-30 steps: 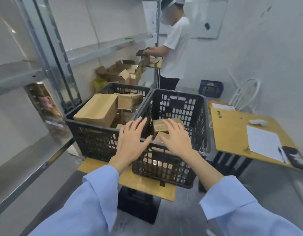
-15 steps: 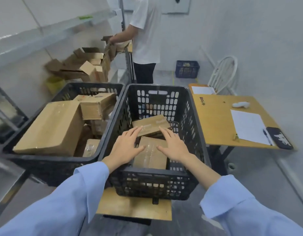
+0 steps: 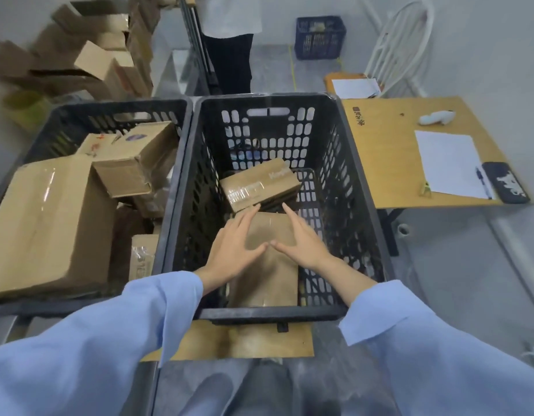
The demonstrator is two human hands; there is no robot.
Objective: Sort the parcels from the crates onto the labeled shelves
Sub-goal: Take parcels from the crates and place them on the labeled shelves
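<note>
Early in the sort: we reach into the right crate [image 3: 259,316] for the near parcel [image 3: 271,277].

Our left hand [image 3: 232,250] and right hand [image 3: 301,241] are over that flat brown parcel at the crate's near end, fingers straight and a little spread, thumbs almost meeting. We cannot quite tell whether they press on it yet, and nothing is gripped. A second parcel [image 3: 259,184] lies behind it, and the left crate [image 3: 109,112] holds several boxes [image 3: 46,223], so we judge most of the work is left.
</note>
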